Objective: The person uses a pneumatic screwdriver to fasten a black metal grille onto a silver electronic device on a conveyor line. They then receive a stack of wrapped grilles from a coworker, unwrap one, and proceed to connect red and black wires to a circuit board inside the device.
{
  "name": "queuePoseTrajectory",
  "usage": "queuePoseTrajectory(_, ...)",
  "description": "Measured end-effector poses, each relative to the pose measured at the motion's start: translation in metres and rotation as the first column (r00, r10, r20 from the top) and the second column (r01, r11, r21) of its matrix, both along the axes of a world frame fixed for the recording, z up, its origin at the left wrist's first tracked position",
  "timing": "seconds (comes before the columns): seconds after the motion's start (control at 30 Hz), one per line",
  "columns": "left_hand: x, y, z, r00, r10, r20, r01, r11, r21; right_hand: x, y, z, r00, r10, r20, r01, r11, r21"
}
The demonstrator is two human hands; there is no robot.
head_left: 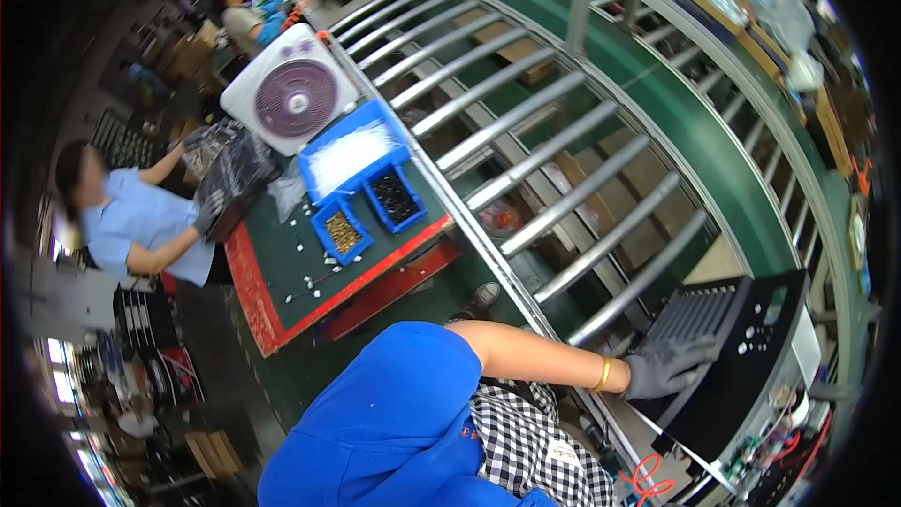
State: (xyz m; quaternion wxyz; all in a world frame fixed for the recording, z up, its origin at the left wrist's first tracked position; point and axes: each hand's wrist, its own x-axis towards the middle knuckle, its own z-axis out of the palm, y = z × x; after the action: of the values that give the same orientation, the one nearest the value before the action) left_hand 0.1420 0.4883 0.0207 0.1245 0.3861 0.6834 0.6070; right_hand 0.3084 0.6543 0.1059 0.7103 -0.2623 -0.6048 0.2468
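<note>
My left hand (664, 368), in a grey glove with a gold bracelet at the wrist, lies over the slatted grille of a black-fronted appliance (758, 361) at the lower right. Its fingers stretch out nearly flat on the black surface, and nothing shows in its grasp. Pale buttons or holes and a small window sit on that front beyond my fingertips. Wires and a circuit board (765, 455) are exposed at the appliance's near end. No part of my right hand can be seen.
Metal rollers (563, 178) of a conveyor run beside me. Left of it, a red-edged table (272, 305) holds a white box fan (298, 99) and blue bins (392, 197) of small parts. A co-worker (155, 225) there handles a dark plastic bag. Red coiled cord (648, 479) hangs near the appliance.
</note>
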Motion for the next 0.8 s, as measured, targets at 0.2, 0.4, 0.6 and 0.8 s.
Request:
queuePoseTrajectory(0.2, 0.010, -0.079, -0.049, 0.971, 0.137, 0.197, -0.092, 0.970, -0.225, -0.030, -0.026, -0.003, 0.986, 0.166, 0.005, -0.166, 0.985, -0.044)
queuePoseTrajectory(0.4, 0.013, -0.199, -0.078, 0.905, 0.334, 0.264, -0.234, 0.908, -0.347, -0.050, -0.080, 0.003, 0.954, 0.299, 0.007, -0.297, 0.951, -0.088)
queuePoseTrajectory(0.6, 0.039, -0.370, -0.096, 0.769, 0.596, 0.232, -0.445, 0.758, -0.477, -0.067, -0.172, 0.013, 0.893, 0.450, 0.021, -0.443, 0.886, -0.140)
queuePoseTrajectory(0.8, 0.113, -0.581, -0.161, 0.371, 0.916, 0.153, -0.783, 0.397, -0.479, -0.084, -0.300, 0.023, 0.778, 0.624, 0.074, -0.603, 0.775, -0.189)
